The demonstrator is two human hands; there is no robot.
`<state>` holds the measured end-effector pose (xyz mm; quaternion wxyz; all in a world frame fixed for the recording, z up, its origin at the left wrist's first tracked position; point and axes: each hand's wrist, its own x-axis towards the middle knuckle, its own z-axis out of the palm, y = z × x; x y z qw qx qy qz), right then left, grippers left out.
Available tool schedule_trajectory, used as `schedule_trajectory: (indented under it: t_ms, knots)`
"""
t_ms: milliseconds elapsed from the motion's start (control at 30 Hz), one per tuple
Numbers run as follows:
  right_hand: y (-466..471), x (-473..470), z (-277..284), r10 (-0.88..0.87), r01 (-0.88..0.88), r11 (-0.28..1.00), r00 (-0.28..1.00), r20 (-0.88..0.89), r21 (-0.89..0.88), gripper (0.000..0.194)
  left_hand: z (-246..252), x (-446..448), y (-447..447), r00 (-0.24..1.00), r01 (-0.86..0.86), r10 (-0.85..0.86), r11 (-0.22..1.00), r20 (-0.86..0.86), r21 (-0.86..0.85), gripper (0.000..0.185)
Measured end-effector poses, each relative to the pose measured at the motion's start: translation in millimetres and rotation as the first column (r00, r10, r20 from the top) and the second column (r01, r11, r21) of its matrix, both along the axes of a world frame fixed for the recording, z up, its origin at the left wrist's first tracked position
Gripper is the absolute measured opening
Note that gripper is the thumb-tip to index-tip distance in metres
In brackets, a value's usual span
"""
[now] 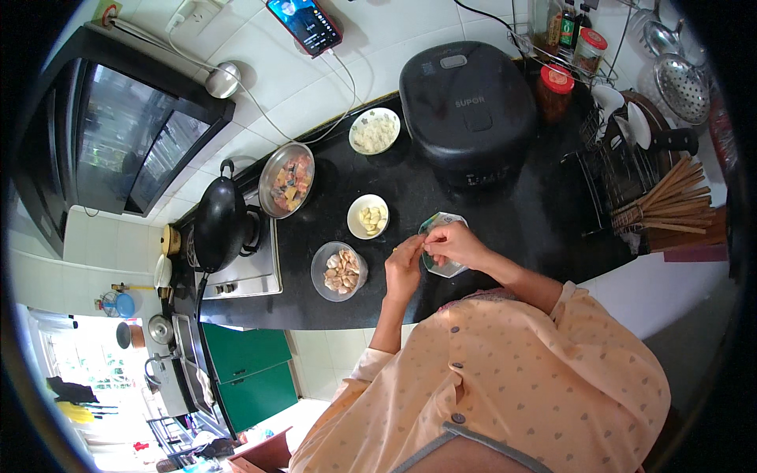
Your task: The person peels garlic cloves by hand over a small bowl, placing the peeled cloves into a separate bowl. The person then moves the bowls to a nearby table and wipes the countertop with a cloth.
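Note:
My left hand and my right hand meet fingertip to fingertip above an octagonal clear plastic container with a printed pattern. Both pinch a small piece that looks like a garlic clove, mostly covered by the fingers. Peeled garlic cloves lie in a small white bowl, up and left of my hands. Closer to the counter's front edge, unpeeled garlic fills part of a clear plastic bowl.
Further back are a patterned bowl of white chopped food, a metal bowl of cut meat and a black SUPOR rice cooker. A wok stands on the gas stove at left. Chopsticks fill a wire rack at right.

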<state>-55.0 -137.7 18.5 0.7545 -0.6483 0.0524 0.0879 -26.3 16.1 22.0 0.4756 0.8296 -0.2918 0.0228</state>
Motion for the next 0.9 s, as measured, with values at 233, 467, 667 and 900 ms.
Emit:
schedule_trajectory:
  t_ms: [233,467,667,900]
  knots:
    - [0.5,-2.6,2.3,-0.033,0.034,0.999,0.999,0.016,-0.022,0.009,-1.0,-3.6,-3.2,0.999,-0.03,0.029,0.999,-0.033,-0.017,0.022]
    - [2.3,-2.7,5.2,-0.091,0.095,0.993,0.994,0.053,-0.07,0.01,0.2,-6.0,-6.9,0.997,-0.058,0.056,0.998,-0.05,-0.034,0.021]
    - [4.8,-0.7,-1.1,-0.141,0.141,0.99,0.99,-0.019,0.006,0.01,4.2,-8.7,-11.1,0.976,-0.133,0.12,0.989,-0.179,-0.062,0.018]
    - [0.6,-0.9,-22.0,-0.228,0.249,0.967,0.943,-0.242,0.057,0.011,-5.4,-8.2,-14.3,0.79,-0.345,-0.061,0.778,-0.61,-0.525,0.017]
